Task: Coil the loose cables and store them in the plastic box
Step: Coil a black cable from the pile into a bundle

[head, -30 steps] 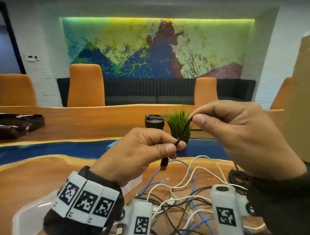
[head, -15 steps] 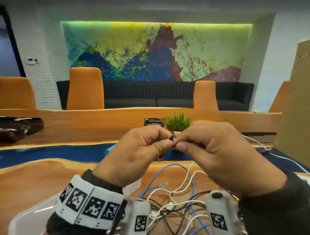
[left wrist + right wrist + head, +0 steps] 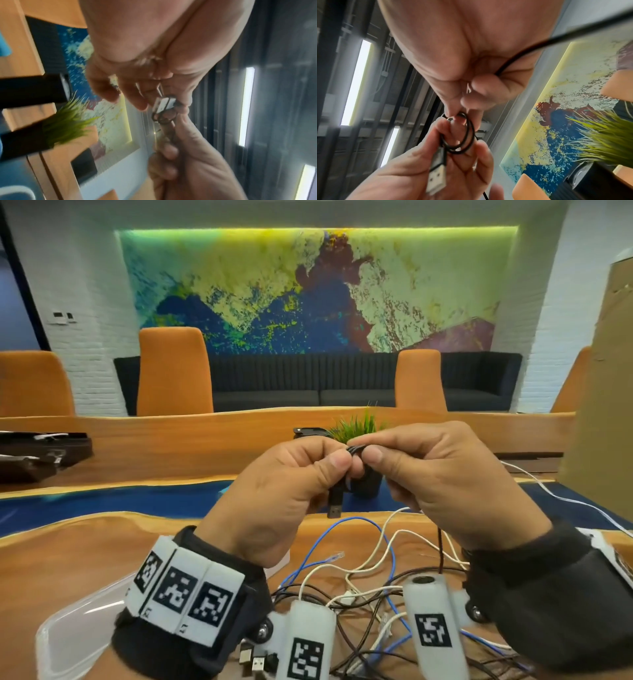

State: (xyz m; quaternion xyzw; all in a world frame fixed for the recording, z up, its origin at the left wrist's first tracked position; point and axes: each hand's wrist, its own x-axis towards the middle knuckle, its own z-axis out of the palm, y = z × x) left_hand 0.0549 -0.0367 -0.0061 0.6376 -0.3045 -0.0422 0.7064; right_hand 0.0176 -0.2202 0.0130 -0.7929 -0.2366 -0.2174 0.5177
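Hands meet above the table (image 3: 85,546): the left hand (image 3: 274,494) pinches small loops of the black cable (image 3: 462,136), its USB plug (image 3: 335,501) hanging below, while the right hand (image 3: 455,481) pinches the same loops, cable trailing down beneath it. Loose cables (image 3: 370,587) lie tangled on the near table, the plastic box (image 3: 68,631) at near left.

The left hand (image 3: 274,501) and right hand (image 3: 445,484) meet above the counter (image 3: 68,559), both pinching a small black cable coil (image 3: 356,450) between thumb and fingers (image 3: 371,455). A USB plug (image 3: 335,501) hangs just below the left fingers. Below both hands lies a tangle of loose cables (image 3: 363,587). The plastic box (image 3: 75,631) sits below the left wrist.
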